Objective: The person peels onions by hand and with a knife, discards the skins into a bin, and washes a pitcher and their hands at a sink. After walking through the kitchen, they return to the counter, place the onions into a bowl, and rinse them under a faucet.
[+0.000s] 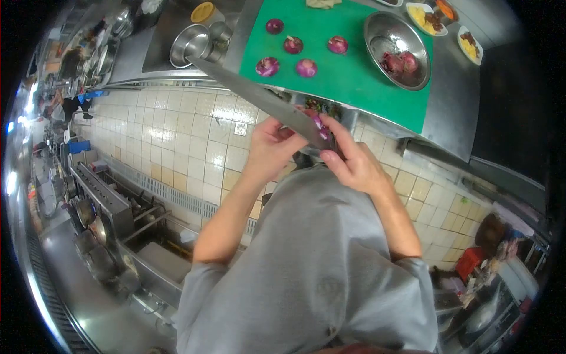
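Observation:
A large kitchen knife (253,96) is held in front of my apron, its broad blade slanting up to the left. My right hand (356,162) closes around the heel end of the knife; the handle is hidden. Purple and white parts of a red onion (322,131) show between the blade and my right fingers. My left hand (273,147) is curled around the onion's other side, and the blade covers its fingertips. Beyond, several red onions (306,68) lie on a green cutting board (365,97), beside a metal bowl (425,50) holding more red onions.
A smaller metal bowl (191,46) and a yellow-lidded tub (203,13) stand left of the board. White dishes of food (470,45) sit at the back right. Behind my left arm are a stove (103,200) and pans. Tiled floor (188,130) lies below.

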Demonstrator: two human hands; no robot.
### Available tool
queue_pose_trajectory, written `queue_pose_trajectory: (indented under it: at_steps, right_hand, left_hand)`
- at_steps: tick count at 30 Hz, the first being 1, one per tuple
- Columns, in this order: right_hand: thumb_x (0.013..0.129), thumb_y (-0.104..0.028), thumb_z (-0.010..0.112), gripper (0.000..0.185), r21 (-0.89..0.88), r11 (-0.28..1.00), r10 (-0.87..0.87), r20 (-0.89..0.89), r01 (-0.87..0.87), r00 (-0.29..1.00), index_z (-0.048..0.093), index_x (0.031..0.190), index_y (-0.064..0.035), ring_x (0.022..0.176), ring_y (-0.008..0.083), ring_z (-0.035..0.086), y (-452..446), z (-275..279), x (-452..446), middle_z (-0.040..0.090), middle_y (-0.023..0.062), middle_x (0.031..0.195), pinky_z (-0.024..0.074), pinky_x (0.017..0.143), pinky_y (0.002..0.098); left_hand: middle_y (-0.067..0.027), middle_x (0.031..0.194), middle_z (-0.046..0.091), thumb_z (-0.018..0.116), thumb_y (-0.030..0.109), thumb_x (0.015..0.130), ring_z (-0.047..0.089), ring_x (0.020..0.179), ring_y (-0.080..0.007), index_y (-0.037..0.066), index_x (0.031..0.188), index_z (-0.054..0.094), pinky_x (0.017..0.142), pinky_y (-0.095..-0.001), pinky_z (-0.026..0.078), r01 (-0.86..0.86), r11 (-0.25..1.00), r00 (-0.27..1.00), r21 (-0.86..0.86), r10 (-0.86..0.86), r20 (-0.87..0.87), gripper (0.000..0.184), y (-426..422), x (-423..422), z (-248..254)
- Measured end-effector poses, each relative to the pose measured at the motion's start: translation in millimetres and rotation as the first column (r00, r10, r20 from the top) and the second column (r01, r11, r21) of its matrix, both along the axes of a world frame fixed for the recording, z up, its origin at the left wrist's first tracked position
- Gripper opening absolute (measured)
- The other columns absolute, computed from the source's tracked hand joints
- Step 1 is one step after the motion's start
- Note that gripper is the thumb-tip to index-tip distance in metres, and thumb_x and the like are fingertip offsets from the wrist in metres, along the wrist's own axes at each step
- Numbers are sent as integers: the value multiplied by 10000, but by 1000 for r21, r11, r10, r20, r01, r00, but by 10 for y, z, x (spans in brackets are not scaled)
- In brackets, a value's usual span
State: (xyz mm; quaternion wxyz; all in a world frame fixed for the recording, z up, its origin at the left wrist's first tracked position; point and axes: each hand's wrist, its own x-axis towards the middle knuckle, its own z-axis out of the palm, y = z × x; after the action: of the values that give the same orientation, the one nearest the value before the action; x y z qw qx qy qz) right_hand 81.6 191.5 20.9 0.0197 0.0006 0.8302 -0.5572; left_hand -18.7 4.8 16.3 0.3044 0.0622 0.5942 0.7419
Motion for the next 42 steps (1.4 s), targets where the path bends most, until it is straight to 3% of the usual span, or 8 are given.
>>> queue_pose_trajectory:
  at_steps: [6, 13, 17, 23, 26, 30, 38, 42]
  right_hand:
    - [1011, -234, 575, 476, -282, 959, -25, 12, 27, 1000, 478, 1440, -54, 676, 246, 660, -6, -105, 0, 699, 125, 908, 518, 640, 338]
    - [1092, -243, 417, 421, -651, 749, -8, 176, 123, 984, 471, 1445, -22, 440, 40, 414, 86, -278, -28, 574, -1, 728, 326, 409, 208]
    - [1089, -256, 421, 432, -632, 758, -64, 173, 161, 983, 460, 1452, -25, 429, 34, 389, 83, -367, -40, 545, -10, 688, 311, 398, 201]
    - [1043, -259, 531, 474, -293, 947, -54, 253, 129, 966, 442, 1451, -34, 707, 175, 643, 83, -117, -64, 702, 118, 1023, 535, 679, 324]
    - [1017, -243, 573, 503, -168, 981, -84, 87, 98, 993, 430, 1462, -56, 924, 316, 697, 41, -37, -73, 704, 175, 1087, 523, 870, 407]
    - [991, -240, 599, 552, -120, 992, -31, 56, 37, 998, 407, 1486, -88, 980, 418, 691, 45, 83, -42, 682, 229, 1141, 528, 845, 434]
    - [959, -219, 639, 591, -115, 992, -47, 46, 52, 998, 404, 1487, -96, 993, 420, 687, 37, 33, -29, 663, 242, 1195, 534, 832, 434]
    - [971, -180, 627, 553, -182, 981, -73, -17, 69, 997, 423, 1470, -57, 881, 270, 681, 59, -31, -31, 670, 179, 1154, 520, 797, 352]
  left_hand:
    - [-82, 1157, 687, 738, -49, 844, 665, 1040, -151, -29, 1327, 580, 895, -292, 557, 146, 984, 983, -106, -156, -93, 509, -70, -2, 102]
    - [-153, 1320, 603, 711, -78, 844, 625, 1171, -212, -13, 1405, 488, 971, -326, 531, 126, 961, 986, 247, -150, 78, 607, -209, 34, -10]
    - [-171, 1379, 556, 748, 99, 879, 600, 1233, -267, 10, 1461, 390, 1026, -375, 507, -35, 821, 968, 570, -114, 224, 690, -191, 54, 63]
    - [-107, 1371, 529, 630, 65, 963, 593, 1217, -252, 45, 1429, 401, 994, -400, 508, -131, 899, 962, 418, 14, 272, 520, -86, -43, -165]
    - [-111, 1360, 546, 614, 84, 984, 606, 1194, -253, 45, 1399, 409, 998, -411, 510, -192, 904, 944, 382, 64, 324, 465, 32, -2, -134]
    - [-117, 1334, 573, 611, 96, 991, 614, 1186, -253, 48, 1378, 417, 1004, -415, 508, -248, 869, 927, 428, 84, 366, 436, 142, 44, -103]
    - [-131, 1313, 589, 614, 75, 980, 600, 1205, -242, 25, 1390, 417, 1000, -414, 509, -173, 892, 946, 419, 32, 323, 457, 114, 145, -134]
    - [-128, 1313, 588, 616, 22, 955, 593, 1209, -233, 13, 1408, 431, 988, -392, 517, -102, 919, 980, 380, 28, 196, 489, 63, 185, -100]
